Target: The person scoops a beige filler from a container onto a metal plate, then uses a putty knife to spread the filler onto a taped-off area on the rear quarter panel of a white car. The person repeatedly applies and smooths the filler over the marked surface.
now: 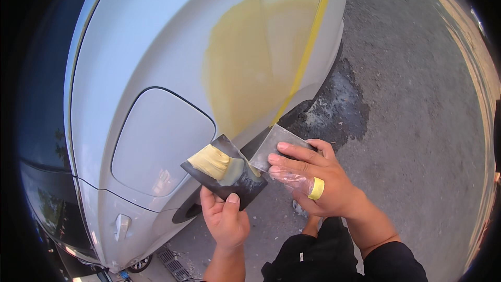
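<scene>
My left hand (pixel 227 224) pinches the lower edge of a dark flat mixing board (pixel 245 193), thumb on top. A lump of pale yellow putty (pixel 210 161) lies on the board, with a greyish smear (pixel 230 172) beside it. My right hand (pixel 329 185) grips a grey metal spreader (pixel 267 148), fingers laid over its face; its edge meets the board's right side. Clear plastic wraps one right finger, bound with yellow tape (pixel 316 188). Beyond both hands, a wide yellowish coated patch (pixel 235 62) covers part of the white car panel (pixel 172 57).
A yellow masking strip (pixel 309 55) runs down the panel along a seam. Nearer me are the fuel flap (pixel 156 141) and a door handle (pixel 122 227). Grey asphalt (pixel 417 125) stretches to the right, with a dark wet stain (pixel 344 102) by the car. A drain grate (pixel 175 266) lies low left.
</scene>
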